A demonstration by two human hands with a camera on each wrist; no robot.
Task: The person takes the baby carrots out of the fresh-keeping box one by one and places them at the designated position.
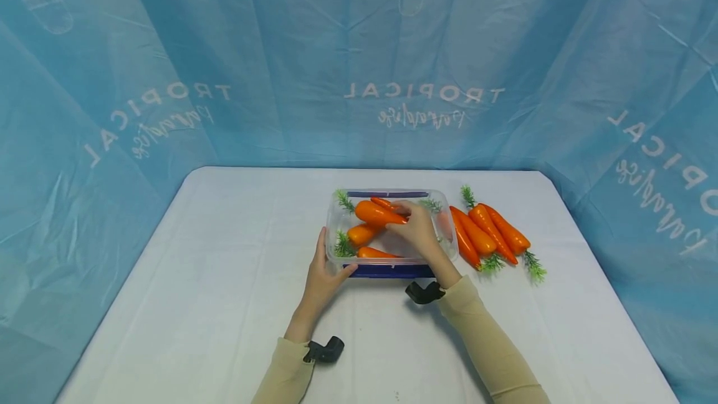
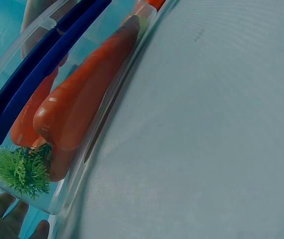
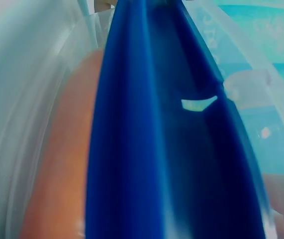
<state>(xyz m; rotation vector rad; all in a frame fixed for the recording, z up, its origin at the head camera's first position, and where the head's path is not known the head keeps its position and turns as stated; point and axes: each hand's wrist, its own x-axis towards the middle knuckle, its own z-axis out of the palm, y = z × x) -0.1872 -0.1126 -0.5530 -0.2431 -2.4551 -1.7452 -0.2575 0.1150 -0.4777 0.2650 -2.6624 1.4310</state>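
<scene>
A clear plastic container [image 1: 332, 229] with dark blue clasps [image 1: 387, 272] stands on the table, with several orange carrots [image 1: 378, 253] with leafy green tops inside. My left hand [image 1: 325, 276] holds its front left corner, thumb at the front rim and fingers along the left wall. Over the container, my right hand [image 1: 417, 226] grips a carrot [image 1: 373, 212] near its narrow end, the thick end pointing left. Through the wall, the left wrist view shows carrots and a green tuft [image 2: 22, 169]. A blue clasp [image 3: 132, 124] fills most of the right wrist view, hiding the right fingers.
Right of the container, several more carrots [image 1: 488, 235] lie side by side on the white tabletop [image 1: 252, 267], close to its wall. A blue printed curtain [image 1: 280, 80] hangs behind the table and along both sides.
</scene>
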